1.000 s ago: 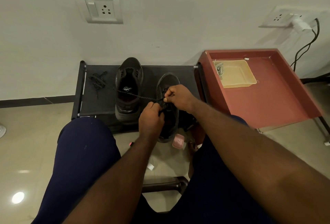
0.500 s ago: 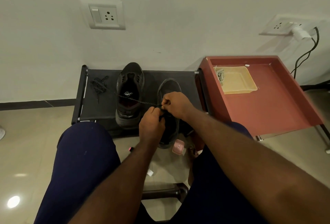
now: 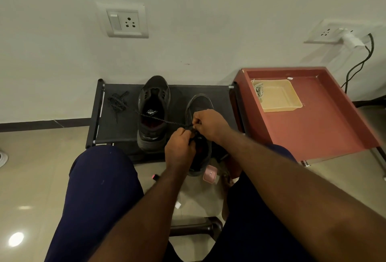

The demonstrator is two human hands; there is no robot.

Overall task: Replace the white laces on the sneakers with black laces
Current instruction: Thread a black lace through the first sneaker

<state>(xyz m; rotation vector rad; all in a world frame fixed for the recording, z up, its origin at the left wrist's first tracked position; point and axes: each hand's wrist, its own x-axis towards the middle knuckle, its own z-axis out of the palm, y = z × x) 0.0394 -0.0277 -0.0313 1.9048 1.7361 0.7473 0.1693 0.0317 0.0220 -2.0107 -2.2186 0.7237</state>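
2 dark sneakers stand on a low black shoe rack (image 3: 217,92) against the wall, toes toward it. The right sneaker (image 3: 199,104) is the one being worked on, and both hands meet over its lacing area. The right hand (image 3: 210,125) is clenched, thumb and forefinger pinching the black lace (image 3: 165,121) at its near end. The left hand (image 3: 180,146) sits just below it, fingers curled, and pinches the same lace right beside the right fingertips. How the lace runs through the eyelets is hidden under the hands. From the pinch the lace runs taut to the left, across the opening of the left sneaker (image 3: 153,98), which shows no lacing.

A second black lace (image 3: 118,102) lies bundled at the left end of the rack. To the right stands a red desk (image 3: 325,128) with a raised rim. A yellow tray (image 3: 281,95) on it holds the white laces (image 3: 258,90) in its left corner. A small pink object (image 3: 210,175) lies on the tiled floor just beside the right sneaker's heel.
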